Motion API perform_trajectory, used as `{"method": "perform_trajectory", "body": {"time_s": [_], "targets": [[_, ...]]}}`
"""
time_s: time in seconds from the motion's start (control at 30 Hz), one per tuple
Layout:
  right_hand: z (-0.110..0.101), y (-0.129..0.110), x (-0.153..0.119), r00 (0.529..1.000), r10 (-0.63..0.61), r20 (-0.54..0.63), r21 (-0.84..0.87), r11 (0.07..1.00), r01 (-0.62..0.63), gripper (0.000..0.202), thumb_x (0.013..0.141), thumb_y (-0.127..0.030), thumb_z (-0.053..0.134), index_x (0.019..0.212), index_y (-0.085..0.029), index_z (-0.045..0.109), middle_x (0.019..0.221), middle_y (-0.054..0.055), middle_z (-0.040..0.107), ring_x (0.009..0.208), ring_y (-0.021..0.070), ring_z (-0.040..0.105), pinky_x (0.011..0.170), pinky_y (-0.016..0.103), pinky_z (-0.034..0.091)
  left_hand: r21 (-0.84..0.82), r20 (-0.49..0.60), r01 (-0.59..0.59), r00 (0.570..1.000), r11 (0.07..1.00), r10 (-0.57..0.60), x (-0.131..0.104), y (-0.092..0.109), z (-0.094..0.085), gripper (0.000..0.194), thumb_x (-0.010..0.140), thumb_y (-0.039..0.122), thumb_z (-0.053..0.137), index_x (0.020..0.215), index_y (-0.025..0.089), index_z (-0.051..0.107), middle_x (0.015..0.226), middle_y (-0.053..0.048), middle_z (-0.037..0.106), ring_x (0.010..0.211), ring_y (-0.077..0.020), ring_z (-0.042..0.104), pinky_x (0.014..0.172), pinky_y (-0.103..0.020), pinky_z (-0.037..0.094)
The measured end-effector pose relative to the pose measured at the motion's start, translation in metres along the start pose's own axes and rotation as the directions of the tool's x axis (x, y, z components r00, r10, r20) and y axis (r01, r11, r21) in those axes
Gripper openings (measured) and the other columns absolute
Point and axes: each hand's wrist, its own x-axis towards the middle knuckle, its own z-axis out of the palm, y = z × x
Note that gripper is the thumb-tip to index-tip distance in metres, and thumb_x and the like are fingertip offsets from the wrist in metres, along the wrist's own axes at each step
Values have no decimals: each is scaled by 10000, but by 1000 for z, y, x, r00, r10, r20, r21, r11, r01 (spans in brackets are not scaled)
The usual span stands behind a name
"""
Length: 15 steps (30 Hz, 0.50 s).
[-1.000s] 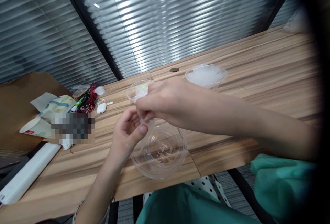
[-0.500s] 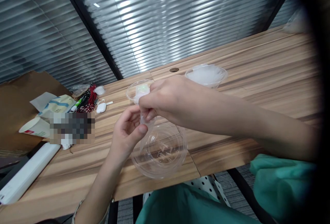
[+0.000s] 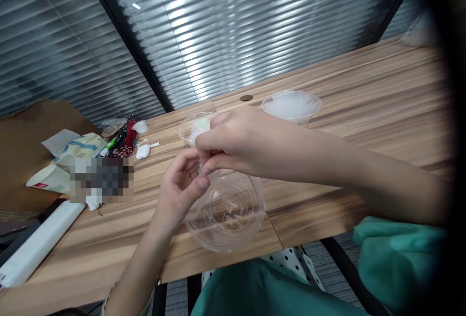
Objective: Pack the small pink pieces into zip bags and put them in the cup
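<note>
My left hand (image 3: 184, 180) is closed, its fingers curled and the thumb in front, around what looks like a small clear plastic bag (image 3: 202, 198). My right hand (image 3: 233, 141) reaches across above it, thumb and fingers pinched together at the top of the bag; whatever is between the fingertips is hidden. Below both hands a round clear plastic bowl (image 3: 255, 224) stands near the table's front edge, with several tiny clear pieces (image 3: 233, 209) on its bottom. Behind my right hand, a second clear bowl (image 3: 185, 121) holds a whitish packet with a pale green patch (image 3: 200, 125).
Another clear bowl with white, cloudy contents (image 3: 291, 105) is at the back right, near a round hole in the table (image 3: 246, 98). To the left are a white earbud case (image 3: 143, 151), a paper cup (image 3: 49, 179), red cords (image 3: 130, 134), a cardboard box (image 3: 32, 122) and a long white bar (image 3: 41, 245).
My right thumb and fingertips have shifted slightly up from lower in the bag to its top edge. My left hand and the bowls stay in place.
</note>
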Motion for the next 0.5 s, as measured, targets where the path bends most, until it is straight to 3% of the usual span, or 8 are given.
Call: {"method": "perform_trajectory", "body": {"time_s": [0.17, 0.3, 0.5], "targets": [[2, 2, -5, 999, -30, -11, -30, 999, 29, 222, 923, -105, 505, 840, -141, 707, 720, 4, 602, 661, 109, 476, 578, 266, 296, -3, 9, 0, 1000, 1000, 0, -2, -1, -1, 339, 841, 445, 712, 1092, 221, 668, 996, -44, 692, 953, -157, 660, 859, -233, 539], [2, 1, -6, 999, -34, 11, 17, 999, 34, 319, 920, -94, 429, 799, -174, 712, 710, -14, 628, 658, 106, 487, 592, 279, 326, 2, 24, 1, 1000, 1000, -1, -2, -1, -2, 362, 848, 451, 703, 1129, 227, 660, 1014, -51, 683, 980, -164, 661, 867, -242, 544], [-1, -2, -6, 997, 2, 78, 59, 998, -6, 272, 925, -87, 483, 785, -158, 706, 739, 10, 654, 706, 126, 527, 600, 281, 330, 26, 33, 7, 999, 1000, -8, -1, 0, -1, 350, 835, 432, 719, 1113, 224, 675, 905, -47, 659, 969, -191, 662, 862, -276, 564]]}}
